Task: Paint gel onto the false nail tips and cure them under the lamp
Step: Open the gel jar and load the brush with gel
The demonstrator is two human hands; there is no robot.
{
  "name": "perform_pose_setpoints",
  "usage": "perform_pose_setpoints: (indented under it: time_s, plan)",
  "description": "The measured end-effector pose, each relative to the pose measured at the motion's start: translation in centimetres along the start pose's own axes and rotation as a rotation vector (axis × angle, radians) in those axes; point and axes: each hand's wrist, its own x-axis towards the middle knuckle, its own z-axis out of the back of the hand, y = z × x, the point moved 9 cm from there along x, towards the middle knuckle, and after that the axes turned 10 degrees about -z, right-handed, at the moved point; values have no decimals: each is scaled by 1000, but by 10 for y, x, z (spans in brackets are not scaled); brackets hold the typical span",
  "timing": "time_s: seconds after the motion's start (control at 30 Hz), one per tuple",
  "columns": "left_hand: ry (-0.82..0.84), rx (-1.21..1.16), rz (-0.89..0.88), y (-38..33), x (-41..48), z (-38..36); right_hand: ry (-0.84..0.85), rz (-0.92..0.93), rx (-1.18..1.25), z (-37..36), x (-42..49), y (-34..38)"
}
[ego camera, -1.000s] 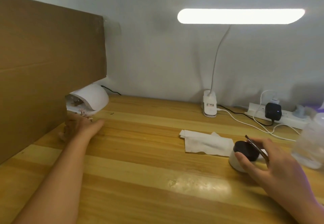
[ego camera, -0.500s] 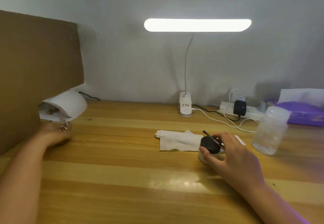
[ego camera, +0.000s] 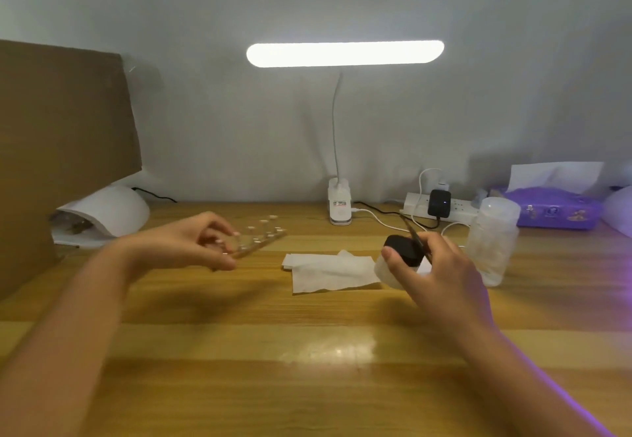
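My left hand holds a clear holder strip with several false nail tips standing on it, lifted above the wooden desk left of centre. The white curing lamp sits at the back left, partly behind a cardboard sheet. My right hand grips a small gel jar with a black lid and also holds a thin brush whose handle points up and back. The jar rests at the right edge of a white tissue.
A tall cardboard sheet stands at the left. A lit desk lamp clamps at the back centre beside a power strip with cables. A clear plastic jar and a purple tissue box sit at the right.
My left hand has pulled the nail-tip holder away from the curing lamp and carried it right toward the desk centre. My right hand has stayed on the jar and brush.
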Motion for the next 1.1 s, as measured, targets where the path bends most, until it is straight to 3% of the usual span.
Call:
perform_pose_setpoints:
  time_s: [0.2, 0.7, 0.9, 1.0, 1.1]
  plan:
    - [102, 62, -231, -52, 43, -106, -39, -31, -23, 16, 6, -9]
    - [-335, 116, -444, -57, 46, -133, -113, 195, -29, 8, -12, 16]
    - [-457, 234, -487, -68, 36, -127, -27, 268, -106, -13, -29, 31]
    - [-628, 419, -686, -93, 8, -121, 1, 244, -75, -18, -31, 33]
    - [-634, 581, -912, -116, -10, -141, 14, 217, -4, -18, -30, 32]
